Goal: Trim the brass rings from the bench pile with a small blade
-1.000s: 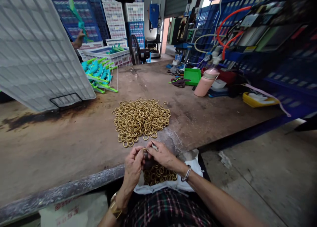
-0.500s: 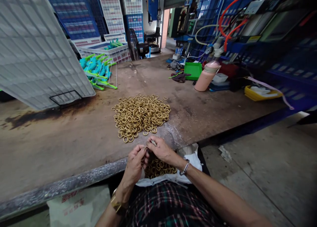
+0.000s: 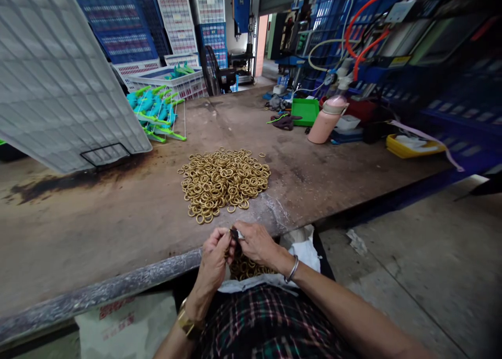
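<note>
Near edge of the counter [image 3: 117,233]: two bare hands meet fingertip to fingertip, just short of the ring pile [image 3: 225,184].
Left hand [image 3: 213,257]: fingers bent and pinching; gold rings [image 3: 226,252] show between them, partly hidden, their number unclear.
Right hand [image 3: 259,244]: fingers curled round a small dark-and-pale object [image 3: 235,234], too small to identify; its tip is close to the left fingertips.
Ring pile: a loose heap on the counter, beyond the hands, with one ring [image 3: 262,154] lying apart at its far right.
Under the hands: more rings [image 3: 249,269] lie in a white bag [image 3: 308,252] at the person's lap, partly covered by the right hand.
Wrists: a gold watch [image 3: 189,320] on the left, a silvery bangle [image 3: 291,269] on the right.
Left side: a ribbed white panel [image 3: 66,71] leans there, with turquoise-and-green pieces [image 3: 155,108] just beyond.
Far right: a pink bottle [image 3: 323,125] stands near a green tray [image 3: 306,102]; a yellow tray [image 3: 402,150] lies farther right.
</note>
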Motion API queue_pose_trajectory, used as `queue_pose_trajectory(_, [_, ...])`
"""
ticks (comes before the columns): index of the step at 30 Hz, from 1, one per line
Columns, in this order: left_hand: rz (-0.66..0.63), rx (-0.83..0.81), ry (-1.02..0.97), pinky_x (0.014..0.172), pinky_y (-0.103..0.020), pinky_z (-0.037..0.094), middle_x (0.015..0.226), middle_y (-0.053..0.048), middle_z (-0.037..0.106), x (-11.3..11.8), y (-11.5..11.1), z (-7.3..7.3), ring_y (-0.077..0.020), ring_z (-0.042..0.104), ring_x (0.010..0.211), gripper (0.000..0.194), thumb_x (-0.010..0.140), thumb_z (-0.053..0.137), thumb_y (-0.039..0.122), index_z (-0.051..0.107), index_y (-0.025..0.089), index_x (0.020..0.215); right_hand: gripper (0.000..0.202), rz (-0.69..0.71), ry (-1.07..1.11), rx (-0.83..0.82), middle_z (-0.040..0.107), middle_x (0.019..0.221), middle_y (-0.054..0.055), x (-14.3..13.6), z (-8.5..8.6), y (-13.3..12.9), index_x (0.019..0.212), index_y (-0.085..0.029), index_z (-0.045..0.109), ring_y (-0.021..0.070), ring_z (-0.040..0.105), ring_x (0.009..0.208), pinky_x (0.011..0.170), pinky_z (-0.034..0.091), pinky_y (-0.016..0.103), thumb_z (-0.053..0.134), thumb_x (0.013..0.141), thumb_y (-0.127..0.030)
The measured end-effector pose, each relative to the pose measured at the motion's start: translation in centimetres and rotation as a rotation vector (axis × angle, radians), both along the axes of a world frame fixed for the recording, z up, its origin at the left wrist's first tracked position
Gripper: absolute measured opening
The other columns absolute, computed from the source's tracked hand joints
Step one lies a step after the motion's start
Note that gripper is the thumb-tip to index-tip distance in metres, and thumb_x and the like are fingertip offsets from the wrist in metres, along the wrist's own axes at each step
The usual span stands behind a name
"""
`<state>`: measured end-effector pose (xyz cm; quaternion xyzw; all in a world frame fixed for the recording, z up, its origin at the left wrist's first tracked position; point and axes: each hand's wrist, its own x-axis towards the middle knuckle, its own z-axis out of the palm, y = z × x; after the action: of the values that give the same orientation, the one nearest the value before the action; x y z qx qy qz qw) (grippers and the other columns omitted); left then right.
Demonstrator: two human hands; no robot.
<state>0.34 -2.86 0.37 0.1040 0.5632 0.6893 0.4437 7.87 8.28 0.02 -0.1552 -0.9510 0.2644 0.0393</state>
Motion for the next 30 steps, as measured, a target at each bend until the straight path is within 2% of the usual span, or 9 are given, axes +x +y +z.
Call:
queue_pose_trajectory(9, [-0.001, -0.039, 0.123, 0.037, -0.014, 0.026, 0.056, 0.006, 0.049, 0.1, -0.3, -1.0, -0.0037, 0.04, 0.041, 0.033, 0.072, 0.058, 0.049, 0.048, 0.018, 0.072, 0.022, 0.011, -0.13, 0.067, 0.063, 0.082, 0.008, -0.1, 0.6, -0.6, 0.096, -0.015, 0.054, 0.0162, 0.057, 0.07, 0.058, 0.031, 0.025, 0.039, 0.08, -0.015])
queue_pose_trajectory(11, [-0.002, -0.04, 0.152, 0.037, -0.014, 0.027, 0.056, 0.006, 0.049, 0.3, -0.5, -0.8, -0.0038, 0.04, 0.041, 0.032, 0.074, 0.057, 0.047, 0.048, 0.017, 0.071, 0.022, -0.014, -0.163, 0.08, 0.064, 0.083, 0.009, -0.3, 0.7, -0.5, 0.097, -0.015, 0.054, 0.0173, 0.058, 0.07, 0.058, 0.032, 0.025, 0.038, 0.081, -0.016])
queue_pose_trajectory(14, [-0.06, -0.027, 0.17, 0.037, -0.015, 0.028, 0.054, 0.005, 0.047, 0.8, -0.9, 0.1, -0.004, 0.039, 0.042, 0.03, 0.075, 0.058, 0.045, 0.049, 0.017, 0.067, 0.024, -0.095, -0.217, 0.122, 0.066, 0.083, 0.011, -0.6, 0.7, 0.3, 0.098, -0.014, 0.053, 0.0189, 0.06, 0.072, 0.059, 0.033, 0.026, 0.037, 0.081, -0.014])
queue_pose_trajectory(17, [-0.131, 0.039, 0.059, 0.037, -0.015, 0.029, 0.056, 0.005, 0.049, 1.3, -1.3, 1.1, -0.0042, 0.039, 0.042, 0.028, 0.074, 0.06, 0.042, 0.05, 0.017, 0.069, 0.028, -0.157, -0.26, 0.177, 0.066, 0.084, 0.012, -0.8, 0.5, 1.5, 0.103, -0.013, 0.051, 0.0196, 0.061, 0.074, 0.061, 0.035, 0.026, 0.038, 0.079, -0.01])
queue_pose_trajectory(19, [-0.116, 0.102, -0.079, 0.036, -0.015, 0.028, 0.06, 0.004, 0.051, 1.2, -1.3, 1.2, -0.0042, 0.04, 0.043, 0.026, 0.074, 0.061, 0.04, 0.049, 0.017, 0.071, 0.031, -0.162, -0.238, 0.195, 0.066, 0.085, 0.01, -1.0, 0.3, 2.1, 0.107, -0.014, 0.049, 0.019, 0.061, 0.075, 0.064, 0.036, 0.026, 0.039, 0.078, -0.01])
queue_pose_trajectory(22, [-0.035, 0.15, -0.255, 0.036, -0.014, 0.027, 0.068, 0.001, 0.055, 0.6, -1.2, 0.6, -0.0043, 0.043, 0.047, 0.026, 0.073, 0.063, 0.038, 0.048, 0.016, 0.072, 0.033, -0.165, -0.158, 0.211, 0.064, 0.093, 0.008, -1.7, -0.1, 2.2, 0.111, -0.019, 0.045, 0.0183, 0.06, 0.082, 0.067, 0.036, 0.025, 0.041, 0.079, -0.013])
queue_pose_trajectory(25, [0.044, 0.151, -0.321, 0.036, -0.014, 0.029, 0.07, -0.001, 0.057, 0.2, -1.2, 0.0, -0.0055, 0.047, 0.049, 0.029, 0.069, 0.066, 0.037, 0.048, 0.015, 0.071, 0.027, -0.17, -0.134, 0.242, 0.062, 0.101, 0.007, -2.9, -0.4, 1.9, 0.109, -0.022, 0.045, 0.0192, 0.058, 0.086, 0.067, 0.037, 0.026, 0.041, 0.083, -0.019])
queue_pose_trajectory(30, [0.077, 0.173, -0.418, 0.035, -0.014, 0.031, 0.065, 0.001, 0.057, -0.4, -1.5, -0.1, -0.0068, 0.049, 0.047, 0.024, 0.067, 0.068, 0.027, 0.053, 0.017, 0.082, 0.021, -0.187, -0.169, 0.299, 0.061, 0.098, 0.008, -4.3, -0.3, 1.5, 0.104, -0.022, 0.047, 0.0198, 0.059, 0.082, 0.065, 0.038, 0.027, 0.038, 0.086, -0.019])
